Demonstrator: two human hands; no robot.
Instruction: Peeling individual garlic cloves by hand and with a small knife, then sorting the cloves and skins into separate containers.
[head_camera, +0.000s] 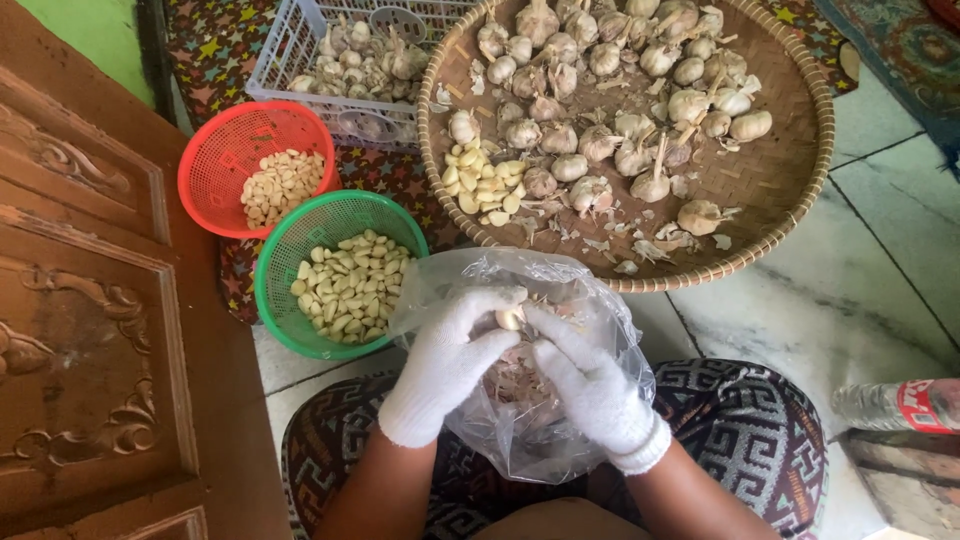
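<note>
Your lap, draped in black-and-white patterned cloth (740, 420), sat closest, and over it both white knit-gloved hands met above a clear plastic bag (520, 400) full of papery peelings. Your left hand (450, 360) and right hand (590, 385) shared one garlic clove (511, 318): the grip of each was closed on it, fingertips pinched from either side, the clove right between them and just above the bag's mouth. Its long axis I could not tell, since the gloves hid most of it. Your left hand lay nearer the green mesh basket (290, 240) of smooth peeled cloves, which stood just beside the bag on your left. Past it stood a red mesh basket (215, 150), also holding peeled cloves. Ahead of your hands, a round woven bamboo tray (780, 170) carried whole bulbs (600, 140) with dry stalks, flaky skins and a small heap of pale yellow peeled cloves (485, 185). A white plastic crate (290, 50) held more bulbs beyond.
</note>
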